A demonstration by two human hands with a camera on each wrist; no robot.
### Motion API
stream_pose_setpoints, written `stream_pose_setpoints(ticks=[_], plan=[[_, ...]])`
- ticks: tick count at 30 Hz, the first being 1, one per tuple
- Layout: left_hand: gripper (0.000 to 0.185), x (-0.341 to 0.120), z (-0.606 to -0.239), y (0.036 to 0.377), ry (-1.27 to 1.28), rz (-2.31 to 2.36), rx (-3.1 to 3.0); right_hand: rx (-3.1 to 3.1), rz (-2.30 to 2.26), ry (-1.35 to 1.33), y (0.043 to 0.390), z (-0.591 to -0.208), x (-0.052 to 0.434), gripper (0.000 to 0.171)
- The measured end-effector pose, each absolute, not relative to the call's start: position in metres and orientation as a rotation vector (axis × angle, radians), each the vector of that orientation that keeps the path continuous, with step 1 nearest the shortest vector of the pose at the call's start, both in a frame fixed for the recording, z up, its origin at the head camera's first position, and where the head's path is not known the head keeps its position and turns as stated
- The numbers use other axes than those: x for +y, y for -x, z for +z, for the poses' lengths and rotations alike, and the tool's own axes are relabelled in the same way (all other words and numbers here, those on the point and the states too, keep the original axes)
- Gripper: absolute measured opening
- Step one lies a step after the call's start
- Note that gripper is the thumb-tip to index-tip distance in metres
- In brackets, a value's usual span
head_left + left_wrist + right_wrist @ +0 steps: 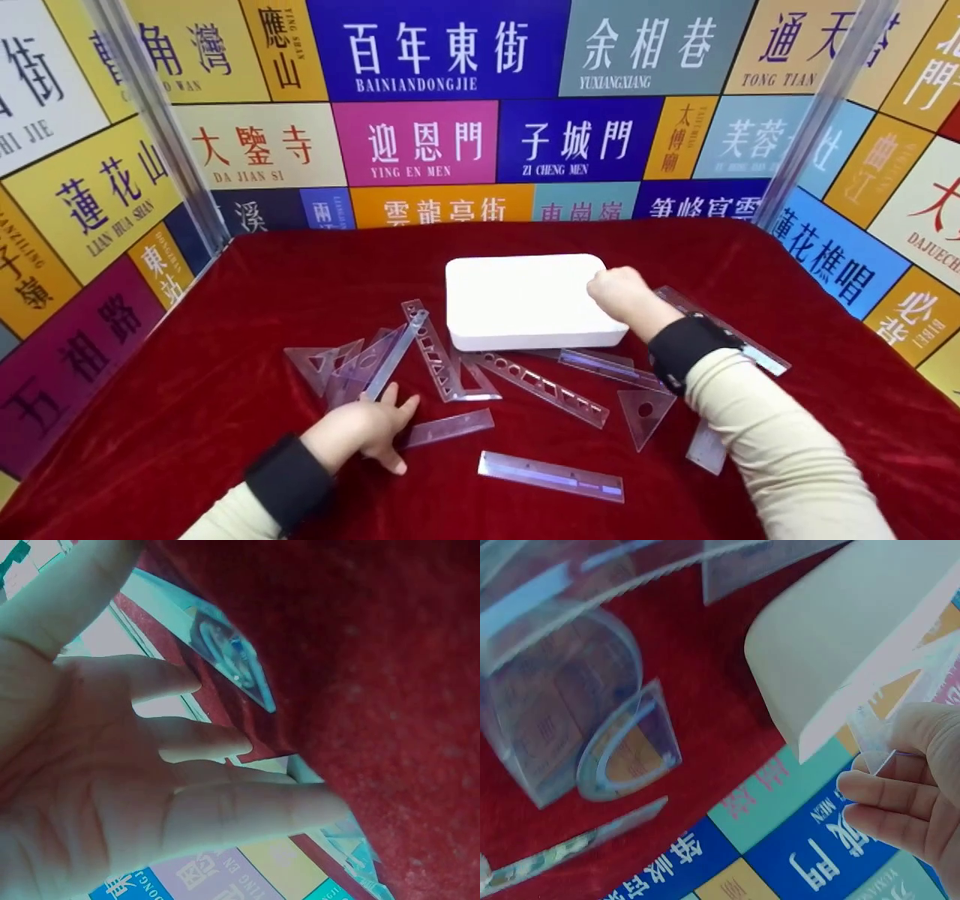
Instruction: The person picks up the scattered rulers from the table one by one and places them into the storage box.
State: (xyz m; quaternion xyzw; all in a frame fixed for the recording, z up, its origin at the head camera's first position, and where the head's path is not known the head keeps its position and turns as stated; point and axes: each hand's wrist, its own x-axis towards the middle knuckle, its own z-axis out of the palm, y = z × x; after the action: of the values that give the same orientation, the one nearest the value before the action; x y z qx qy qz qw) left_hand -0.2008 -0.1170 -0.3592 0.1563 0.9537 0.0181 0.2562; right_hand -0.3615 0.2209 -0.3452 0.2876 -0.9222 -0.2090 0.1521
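My right hand (624,294) is at the right end of a white rectangular box (525,300). In the right wrist view its thumb and fingers pinch a clear plastic set square (868,733) beside the box; the head view hides this piece. My left hand (367,429) is low over the cloth with its fingers spread, and the left wrist view shows nothing in its palm. Just beyond its fingers lie a long clear ruler (397,356) and overlapping set squares (319,365). A short clear ruler (454,427) lies to its right.
Dark red cloth (247,300) covers the table. In front of the box lie stencil rulers (551,390), a clear set square (645,416) and another ruler (551,477). A long ruler (765,358) lies beyond the right forearm. Sign-covered panels (420,142) stand behind.
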Motion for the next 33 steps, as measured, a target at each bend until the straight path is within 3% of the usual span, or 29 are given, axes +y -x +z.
stream_pose_setpoints(ticks=[6,13,22,33], plan=[[0.088,-0.116,-0.361,0.199,-0.44,0.041,2.608,-2.788,-0.712,-0.845,0.36,-0.355,0.215,0.013],[0.085,-0.122,-0.36,0.204,-0.46,0.142,2.638,-2.782,-0.456,-0.73,0.352,-0.346,0.224,0.009],[0.043,-0.131,-0.366,0.206,-0.691,0.194,2.885,-2.33,-0.05,-0.604,0.312,-0.308,0.265,0.013],[0.026,-0.134,-0.372,0.209,-0.67,0.268,2.805,-2.348,0.046,-0.58,0.267,-0.327,0.3,0.015]])
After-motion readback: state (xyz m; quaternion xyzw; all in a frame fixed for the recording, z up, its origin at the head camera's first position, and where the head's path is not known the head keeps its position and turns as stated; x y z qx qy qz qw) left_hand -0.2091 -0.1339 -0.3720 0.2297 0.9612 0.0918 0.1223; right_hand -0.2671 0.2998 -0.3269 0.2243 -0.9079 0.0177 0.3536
